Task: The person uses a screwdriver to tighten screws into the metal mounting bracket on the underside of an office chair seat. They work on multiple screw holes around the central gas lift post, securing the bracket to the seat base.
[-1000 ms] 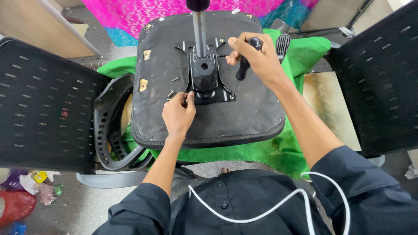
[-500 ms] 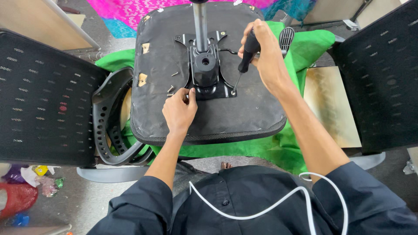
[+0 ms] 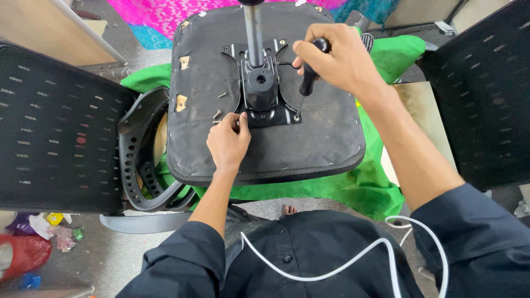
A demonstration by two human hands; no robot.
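An upturned black chair seat lies on a green cloth, with a black metal mounting plate and a gas-lift column bolted to its underside. My right hand grips a black-handled screwdriver held nearly upright, its tip at the plate's near right corner. My left hand rests on the seat at the plate's near left corner, fingertips pinching a small screw. A few loose screws lie beside it.
A black mesh chair back stands at the left and another mesh panel at the right. A black plastic armrest frame sits against the seat's left edge. Litter lies on the floor at lower left. A white cable crosses my shirt.
My right hand has swung the screwdriver from lying across the plate to upright, tip down at the plate's near right corner. My left hand has stayed at the near left corner.
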